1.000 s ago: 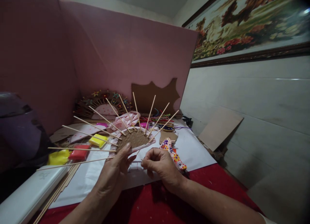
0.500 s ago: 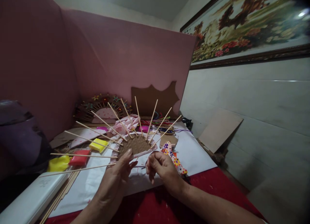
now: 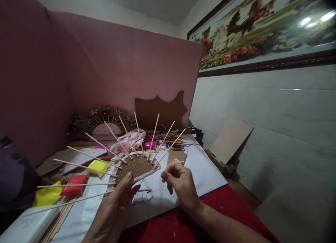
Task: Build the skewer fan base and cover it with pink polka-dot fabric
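My left hand [image 3: 119, 201] holds up a brown cardboard half-disc [image 3: 136, 166] with several thin wooden skewers [image 3: 86, 155] fanning out of its edge. Its fingers press against the near side of the disc. My right hand [image 3: 181, 183] hovers just right of the disc with thumb and fingers pinched together; what they pinch is too small to name. A thin dark tool [image 3: 143, 191] lies on the white paper [image 3: 189, 173] below the hands.
Yellow [image 3: 97, 167] and red [image 3: 75, 189] packets lie at the left beside loose skewers [image 3: 59, 223] and a white box [image 3: 26, 229]. A finished decorated fan [image 3: 101, 122] and a brown cardboard cut-out [image 3: 162, 110] lean on the pink backboard. Coloured cords [image 3: 162, 135] lie behind.
The view has swung right and up. My right hand lifted off the paper and moved right, away from the disc, and now covers the flowered tool it rested beside.
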`<state>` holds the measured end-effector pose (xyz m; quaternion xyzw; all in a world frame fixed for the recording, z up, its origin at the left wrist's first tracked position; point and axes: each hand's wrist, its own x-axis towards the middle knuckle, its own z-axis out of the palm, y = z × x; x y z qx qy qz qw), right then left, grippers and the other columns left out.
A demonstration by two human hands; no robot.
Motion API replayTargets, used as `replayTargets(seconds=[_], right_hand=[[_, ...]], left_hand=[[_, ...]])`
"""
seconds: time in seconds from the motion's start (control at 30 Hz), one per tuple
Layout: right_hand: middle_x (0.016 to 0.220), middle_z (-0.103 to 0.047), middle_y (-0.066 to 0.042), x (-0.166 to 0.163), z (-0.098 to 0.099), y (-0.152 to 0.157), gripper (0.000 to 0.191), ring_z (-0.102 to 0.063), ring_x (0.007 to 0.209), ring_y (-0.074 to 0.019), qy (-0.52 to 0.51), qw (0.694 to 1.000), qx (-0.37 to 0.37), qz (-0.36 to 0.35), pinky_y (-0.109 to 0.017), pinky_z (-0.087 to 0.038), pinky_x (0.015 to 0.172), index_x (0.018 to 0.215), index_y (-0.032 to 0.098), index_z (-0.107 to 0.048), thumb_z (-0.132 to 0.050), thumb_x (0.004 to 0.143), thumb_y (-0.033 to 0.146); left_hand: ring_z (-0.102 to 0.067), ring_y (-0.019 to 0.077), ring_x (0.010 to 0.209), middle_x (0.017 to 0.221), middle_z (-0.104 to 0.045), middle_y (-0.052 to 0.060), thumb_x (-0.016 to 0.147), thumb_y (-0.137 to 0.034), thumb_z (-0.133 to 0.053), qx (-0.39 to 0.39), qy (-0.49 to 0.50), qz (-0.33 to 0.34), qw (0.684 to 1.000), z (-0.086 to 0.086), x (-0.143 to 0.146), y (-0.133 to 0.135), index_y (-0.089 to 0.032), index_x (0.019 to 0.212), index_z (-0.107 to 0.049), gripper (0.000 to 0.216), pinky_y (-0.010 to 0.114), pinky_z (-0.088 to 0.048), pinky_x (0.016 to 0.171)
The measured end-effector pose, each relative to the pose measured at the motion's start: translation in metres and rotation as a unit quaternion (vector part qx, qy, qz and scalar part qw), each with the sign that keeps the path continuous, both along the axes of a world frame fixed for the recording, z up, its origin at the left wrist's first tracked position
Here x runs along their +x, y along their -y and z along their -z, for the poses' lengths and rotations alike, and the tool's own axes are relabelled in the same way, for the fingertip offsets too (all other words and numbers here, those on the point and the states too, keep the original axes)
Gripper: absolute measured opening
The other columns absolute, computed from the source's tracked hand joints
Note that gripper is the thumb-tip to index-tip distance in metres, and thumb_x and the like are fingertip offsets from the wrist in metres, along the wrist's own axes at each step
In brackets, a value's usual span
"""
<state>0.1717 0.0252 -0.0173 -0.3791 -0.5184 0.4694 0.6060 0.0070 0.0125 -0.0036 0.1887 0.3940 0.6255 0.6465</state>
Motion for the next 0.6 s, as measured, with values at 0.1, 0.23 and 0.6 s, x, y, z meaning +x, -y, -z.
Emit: replayTargets(seconds=[0.1, 0.23, 0.6], right_hand=[[0.052, -0.054, 0.003, 0.007, 0.0, -0.006, 0.032, -0.035, 0.036, -0.0042, -0.023, 1.0, 0.0, 0.019, -0.018, -0.027, 0.033, 0.061, 0.015, -0.05, -0.061, 0.076, 0.042], [0.048, -0.047, 0.004, 0.011, 0.004, -0.013, 0.04, -0.034, 0.036, -0.0047, -0.052, 0.998, -0.01, 0.039, -0.018, -0.025, 0.032, 0.057, 0.016, -0.049, -0.054, 0.079, 0.049], [0.065, -0.055, 0.0, 0.009, 0.0, -0.007, 0.038, -0.039, 0.044, -0.0058, -0.092, 0.992, -0.082, -0.024, -0.016, -0.03, 0.036, 0.092, 0.015, -0.058, -0.064, 0.072, 0.047]], left_hand=[[-0.065, 0.015, 0.072, 0.065, -0.069, 0.004, 0.07, -0.013, -0.063, -0.014, -0.003, 0.004, 1.0, -0.002, 0.001, 0.0, -0.014, 0.064, -0.067, 0.007, 0.024, -0.051, 0.069], [-0.066, 0.0163, 0.072, 0.065, -0.069, 0.007, 0.072, -0.012, -0.06, -0.03, -0.018, 0.009, 0.999, -0.002, 0.002, -0.001, -0.012, 0.063, -0.066, 0.011, 0.024, -0.051, 0.068], [-0.062, 0.016, 0.062, 0.06, -0.068, 0.009, 0.058, -0.02, -0.074, 0.039, -0.066, 0.061, 0.995, 0.006, 0.007, 0.007, -0.01, 0.058, -0.069, 0.012, 0.026, -0.049, 0.068]])
